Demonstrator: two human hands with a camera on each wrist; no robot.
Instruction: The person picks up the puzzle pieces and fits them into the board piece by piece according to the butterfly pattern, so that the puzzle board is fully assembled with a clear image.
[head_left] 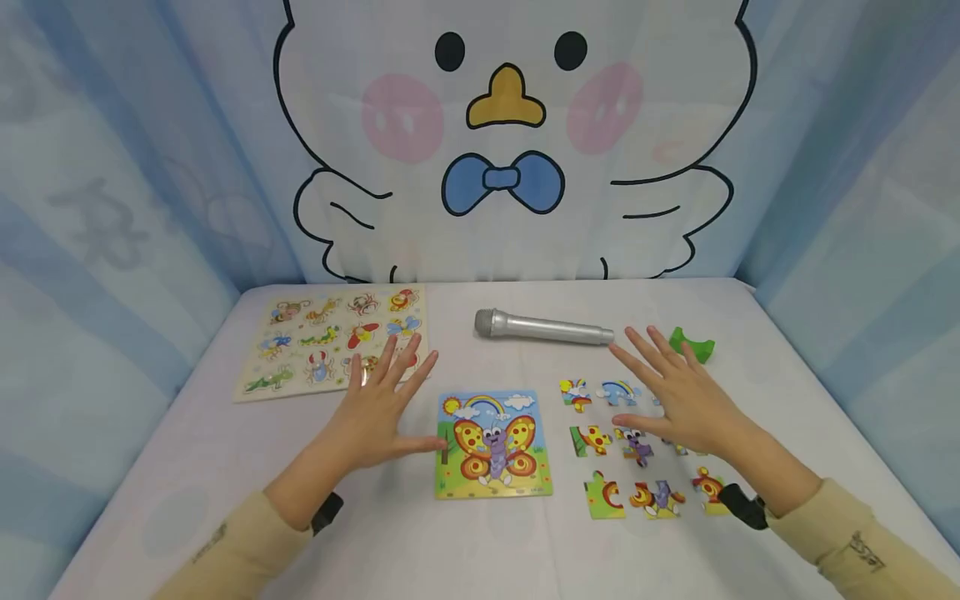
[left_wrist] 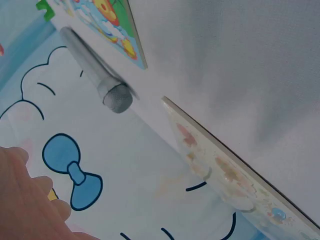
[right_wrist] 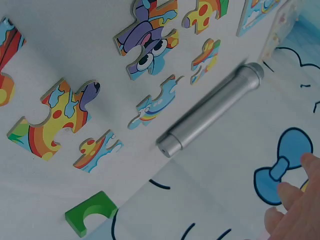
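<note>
Butterfly board (head_left: pixel 495 446) set on the table (head_left: pixel 240 467), loose pieces (head_left: pixel 636 450) laid out to its right.
The left hand (head_left: pixel 378 412) is held beside the board, fingers spread wide; the right hand (head_left: pixel 678 400), likewise spread, is held over the pieces, some partly hidden by it. Beyond, a microphone (head_left: pixel 551 327) and a green block (head_left: pixel 701 347) are laid; an insect board (head_left: pixel 322 337) is placed far left, partly covered in the head view by the left fingers.
</note>
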